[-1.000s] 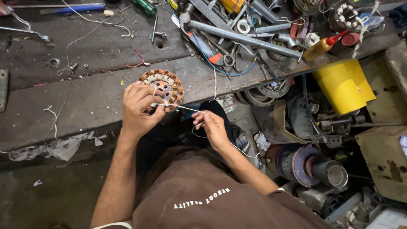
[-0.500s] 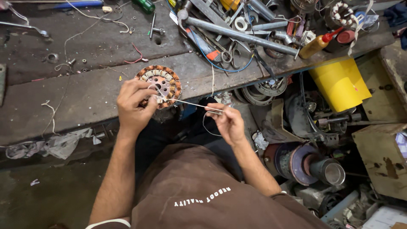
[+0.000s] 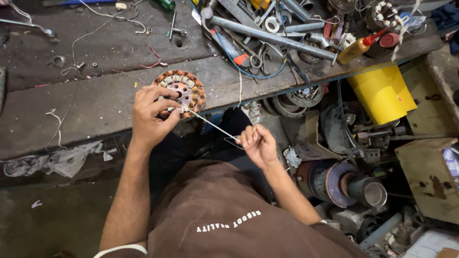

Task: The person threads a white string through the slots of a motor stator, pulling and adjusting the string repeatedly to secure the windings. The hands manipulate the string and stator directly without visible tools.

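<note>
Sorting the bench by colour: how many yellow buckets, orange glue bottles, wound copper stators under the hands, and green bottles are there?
Yellow bucket: 1
Orange glue bottle: 1
Wound copper stator at the left hand: 1
Green bottle: 1
Total: 4

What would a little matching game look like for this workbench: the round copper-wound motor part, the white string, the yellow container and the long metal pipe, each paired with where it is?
Things:
1. round copper-wound motor part
2. white string
3. yellow container
4. long metal pipe

Places:
A. below the bench edge, at right
B. stretched between both hands
C. lying among tools on the bench top
D. at the bench's front edge, under the left hand

Pairs: 1-D, 2-B, 3-A, 4-C
</note>
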